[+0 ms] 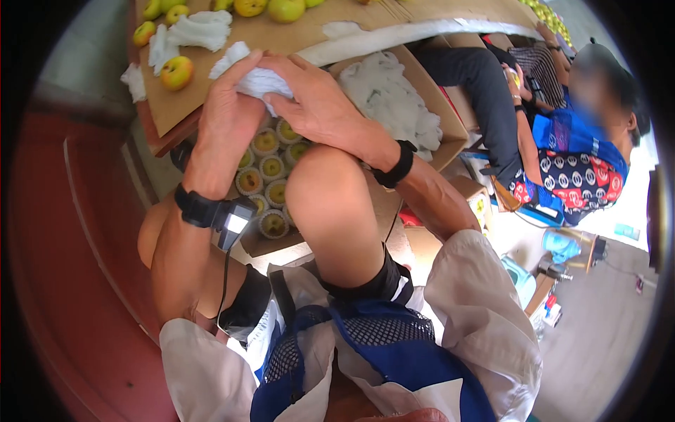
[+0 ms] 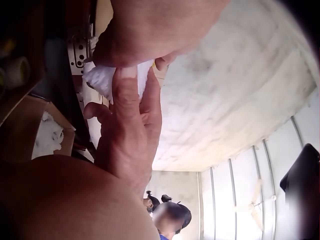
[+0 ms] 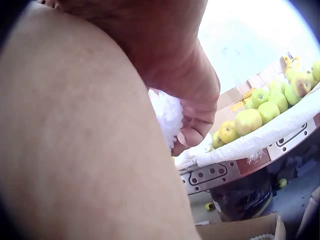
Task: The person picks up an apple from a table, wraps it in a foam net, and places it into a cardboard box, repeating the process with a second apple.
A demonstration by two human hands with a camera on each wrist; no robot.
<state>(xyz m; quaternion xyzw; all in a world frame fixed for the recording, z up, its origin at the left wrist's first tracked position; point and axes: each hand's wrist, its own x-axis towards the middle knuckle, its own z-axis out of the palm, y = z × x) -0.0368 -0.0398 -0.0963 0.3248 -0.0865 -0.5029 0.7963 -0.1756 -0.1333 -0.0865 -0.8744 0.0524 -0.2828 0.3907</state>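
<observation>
Both hands meet over the near edge of the cardboard-covered table, around a white foam net sleeve [image 1: 264, 83]. My left hand [image 1: 228, 105] grips it from the left, fingers curled over its far side. From the right, my right hand [image 1: 323, 105] holds the same sleeve, with its thumb against the near side. A little yellow shows beside the foam net [image 2: 102, 77] in the left wrist view; whatever is inside is mostly hidden. Below the hands, a carton holds several apples [image 1: 271, 169] in white foam nets. A yellow-red apple [image 1: 177, 73] sits on the table near the left hand.
Loose foam nets [image 1: 199, 29] lie on the table [image 1: 190, 112], with more apples [image 1: 285, 10] at its far side. An open carton of white foam nets [image 1: 387, 98] stands at the right. Beyond it sits another person [image 1: 583, 162]. My knee [image 1: 330, 190] rises beside the apple carton.
</observation>
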